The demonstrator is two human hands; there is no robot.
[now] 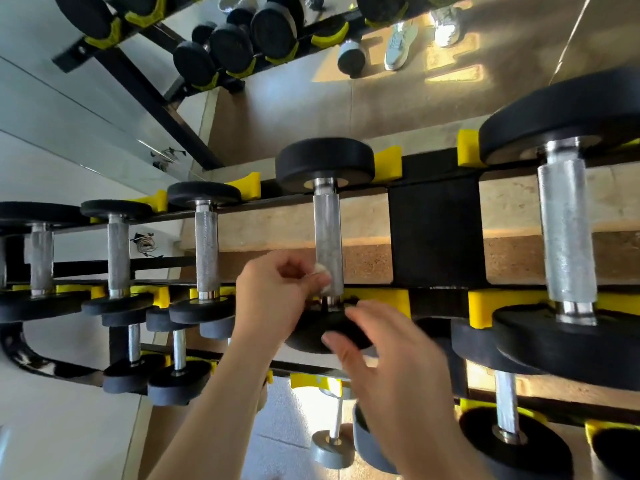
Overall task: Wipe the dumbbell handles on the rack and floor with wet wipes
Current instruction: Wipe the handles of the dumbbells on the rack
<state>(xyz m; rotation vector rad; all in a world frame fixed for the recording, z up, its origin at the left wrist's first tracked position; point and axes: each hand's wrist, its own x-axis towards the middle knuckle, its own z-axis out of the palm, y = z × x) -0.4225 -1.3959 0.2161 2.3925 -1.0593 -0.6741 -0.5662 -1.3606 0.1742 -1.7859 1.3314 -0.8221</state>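
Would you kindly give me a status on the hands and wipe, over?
Left hand pinches wipe against middle dumbbell handle. Right hand open, blurred, by near head. Nothing blocks the handle.

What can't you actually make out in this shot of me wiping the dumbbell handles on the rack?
Wet wipe: head view, mostly buried in the pinch of the left hand; only a white scrap shows.
Right hand: head view, motion-blurred, so contact with the dumbbell head is unclear.
Handle: near end covered by both hands.
Leftmost dumbbell: cut off by the left edge.
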